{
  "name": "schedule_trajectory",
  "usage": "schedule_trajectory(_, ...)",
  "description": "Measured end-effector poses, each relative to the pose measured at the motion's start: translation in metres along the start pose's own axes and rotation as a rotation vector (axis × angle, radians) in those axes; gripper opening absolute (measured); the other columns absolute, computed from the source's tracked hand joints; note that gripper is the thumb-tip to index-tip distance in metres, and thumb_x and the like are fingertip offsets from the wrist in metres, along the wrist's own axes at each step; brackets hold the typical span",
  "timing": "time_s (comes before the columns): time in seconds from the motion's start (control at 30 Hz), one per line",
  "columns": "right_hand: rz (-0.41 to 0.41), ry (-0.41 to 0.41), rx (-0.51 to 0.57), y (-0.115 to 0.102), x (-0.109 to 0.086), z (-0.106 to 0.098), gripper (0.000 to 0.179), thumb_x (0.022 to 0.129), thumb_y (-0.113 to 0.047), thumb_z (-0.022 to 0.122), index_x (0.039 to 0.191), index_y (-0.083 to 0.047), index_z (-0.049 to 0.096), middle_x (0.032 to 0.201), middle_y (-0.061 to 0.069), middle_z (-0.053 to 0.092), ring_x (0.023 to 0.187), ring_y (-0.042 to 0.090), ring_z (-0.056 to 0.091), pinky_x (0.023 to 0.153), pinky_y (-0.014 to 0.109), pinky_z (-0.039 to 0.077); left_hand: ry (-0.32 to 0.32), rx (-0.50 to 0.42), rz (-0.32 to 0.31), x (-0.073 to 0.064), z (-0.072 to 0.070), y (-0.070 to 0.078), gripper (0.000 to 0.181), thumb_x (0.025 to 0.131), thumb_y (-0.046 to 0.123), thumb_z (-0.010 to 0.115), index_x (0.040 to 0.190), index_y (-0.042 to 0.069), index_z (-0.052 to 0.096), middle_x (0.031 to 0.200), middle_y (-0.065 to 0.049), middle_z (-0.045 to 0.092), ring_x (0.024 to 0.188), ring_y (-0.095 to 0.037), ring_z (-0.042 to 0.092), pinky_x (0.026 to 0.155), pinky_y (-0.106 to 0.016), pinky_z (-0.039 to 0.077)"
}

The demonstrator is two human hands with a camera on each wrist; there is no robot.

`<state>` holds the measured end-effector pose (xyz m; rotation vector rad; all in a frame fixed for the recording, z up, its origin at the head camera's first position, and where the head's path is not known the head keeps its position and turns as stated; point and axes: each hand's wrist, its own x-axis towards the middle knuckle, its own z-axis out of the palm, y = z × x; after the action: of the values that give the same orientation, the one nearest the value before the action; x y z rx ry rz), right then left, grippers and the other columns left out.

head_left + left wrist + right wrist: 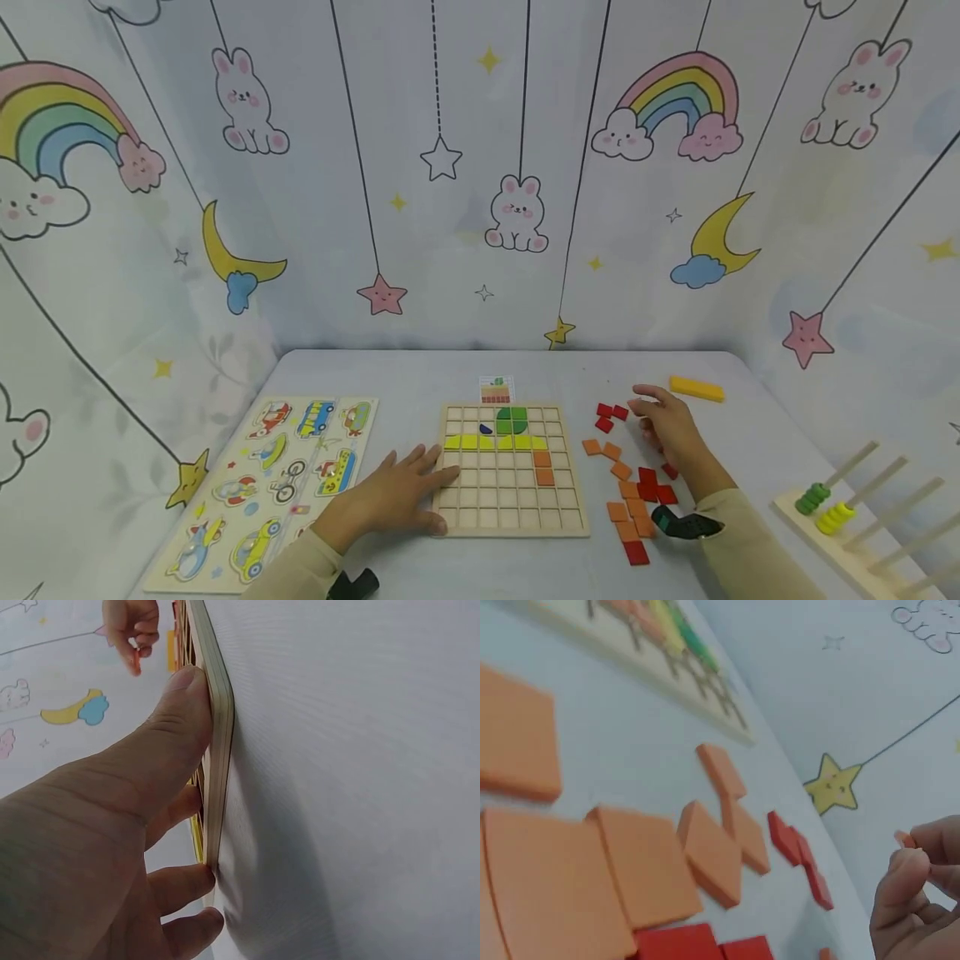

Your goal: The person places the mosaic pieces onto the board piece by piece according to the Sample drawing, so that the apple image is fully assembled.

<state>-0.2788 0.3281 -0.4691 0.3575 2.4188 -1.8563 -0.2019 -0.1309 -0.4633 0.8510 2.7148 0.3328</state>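
Observation:
My left hand (399, 494) rests with spread fingers along the left edge of a wooden grid board (510, 531); in the left wrist view its thumb (176, 705) lies against the board's rim. Set in the grid are green rounded pieces (512, 421), a small dark blue piece (486, 429), a row of yellow pieces (480, 442) and two orange squares (543, 468). Raised over the right side of the table, my right hand (671, 425) pinches a small orange tile (905, 838) between thumb and fingertip. Loose orange tiles (628, 490) and red tiles (647, 484) lie below it.
A small picture card (497, 389) lies beyond the board. A puzzle board with vehicles (262, 483) takes up the left side. At the back right is a yellow block (697, 388); a peg stand (855, 546) with green and yellow beads stands at the right.

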Motion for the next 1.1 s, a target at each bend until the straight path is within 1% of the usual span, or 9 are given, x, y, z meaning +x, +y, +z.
schedule_trajectory(0.17, -0.03, -0.072, 0.152, -0.004, -0.003, 0.003, 0.054, 0.1, -0.036, 0.067, 0.142, -0.004, 0.056, 0.103, -0.003, 0.067, 0.083, 0.009, 0.059, 0.07, 0.016, 0.054, -0.003, -0.013, -0.002, 0.0, 0.002, -0.001, 0.082, 0.083, 0.065, 0.071, 0.153, 0.032, 0.048, 0.165, -0.016, 0.033, 0.151, -0.043, 0.028, 0.115, -0.073, 0.023)
schedule_trajectory(0.3, -0.032, -0.102, 0.238, -0.007, -0.005, 0.011, 0.053, 0.098, -0.039, 0.068, 0.139, -0.007, 0.06, 0.093, -0.006, 0.063, 0.08, 0.007, 0.056, 0.07, 0.015, 0.054, -0.007, -0.012, -0.006, 0.0, 0.003, -0.002, 0.082, 0.082, 0.066, 0.07, 0.154, 0.033, 0.047, 0.165, -0.015, 0.032, 0.151, -0.043, 0.028, 0.115, -0.073, 0.023)
schedule_trajectory(0.53, -0.092, -0.184, 0.273, -0.006, -0.009, 0.025, 0.044, 0.102, -0.035, 0.062, 0.133, -0.004, 0.062, 0.084, -0.004, 0.058, 0.071, 0.006, 0.052, 0.061, 0.013, 0.049, -0.021, -0.002, -0.012, 0.001, 0.002, -0.002, 0.081, 0.083, 0.065, 0.07, 0.154, 0.035, 0.046, 0.165, -0.014, 0.031, 0.152, -0.042, 0.027, 0.116, -0.072, 0.023)
schedule_trajectory(0.63, -0.106, -0.228, 0.276, -0.004, -0.009, 0.031, 0.048, 0.103, -0.027, 0.063, 0.14, 0.002, 0.056, 0.09, -0.004, 0.064, 0.076, 0.006, 0.059, 0.066, 0.013, 0.053, -0.021, -0.004, -0.015, 0.001, 0.002, -0.002, 0.081, 0.083, 0.065, 0.071, 0.154, 0.035, 0.047, 0.165, -0.014, 0.032, 0.152, -0.042, 0.027, 0.116, -0.072, 0.022)
schedule_trajectory(0.73, -0.116, -0.29, 0.263, -0.003, -0.01, 0.039, 0.056, 0.102, -0.019, 0.064, 0.148, 0.007, 0.045, 0.102, -0.002, 0.069, 0.087, 0.007, 0.067, 0.076, 0.017, 0.058, -0.018, 0.0, -0.011, 0.002, 0.002, -0.002, 0.081, 0.083, 0.065, 0.071, 0.154, 0.034, 0.046, 0.165, -0.014, 0.031, 0.152, -0.042, 0.026, 0.116, -0.072, 0.022)
schedule_trajectory(0.83, -0.086, -0.34, 0.244, -0.003, -0.012, 0.052, 0.062, 0.098, -0.014, 0.069, 0.151, 0.003, 0.043, 0.109, 0.001, 0.071, 0.094, 0.011, 0.071, 0.081, 0.022, 0.059, -0.012, 0.011, -0.007, 0.002, 0.002, -0.003, 0.081, 0.083, 0.065, 0.07, 0.154, 0.034, 0.046, 0.165, -0.014, 0.032, 0.152, -0.042, 0.027, 0.116, -0.072, 0.023)
schedule_trajectory(0.93, -0.064, -0.368, 0.167, -0.004, -0.015, 0.071, 0.06, 0.093, -0.017, 0.076, 0.147, -0.003, 0.052, 0.105, 0.004, 0.068, 0.089, 0.016, 0.069, 0.076, 0.025, 0.059, -0.011, 0.01, -0.008, 0.002, 0.002, -0.003, 0.081, 0.083, 0.065, 0.07, 0.154, 0.034, 0.046, 0.165, -0.015, 0.032, 0.152, -0.042, 0.027, 0.116, -0.072, 0.023)
schedule_trajectory(1.0, -0.076, -0.382, 0.072, -0.004, -0.019, 0.084, 0.055, 0.091, -0.019, 0.078, 0.141, -0.007, 0.059, 0.101, 0.005, 0.064, 0.084, 0.019, 0.065, 0.069, 0.026, 0.056, -0.013, 0.004, -0.01, 0.003, 0.003, -0.004, 0.081, 0.083, 0.065, 0.071, 0.154, 0.034, 0.047, 0.165, -0.015, 0.032, 0.152, -0.042, 0.027, 0.116, -0.072, 0.022)
schedule_trajectory(1.1, -0.142, -0.401, -0.088, -0.006, -0.023, 0.102, 0.046, 0.09, -0.02, 0.079, 0.133, -0.012, 0.067, 0.092, 0.007, 0.058, 0.075, 0.02, 0.056, 0.06, 0.026, 0.048, -0.009, 0.004, -0.009, 0.003, 0.003, -0.004, 0.081, 0.083, 0.066, 0.07, 0.154, 0.034, 0.046, 0.165, -0.015, 0.032, 0.152, -0.042, 0.027, 0.116, -0.072, 0.022)
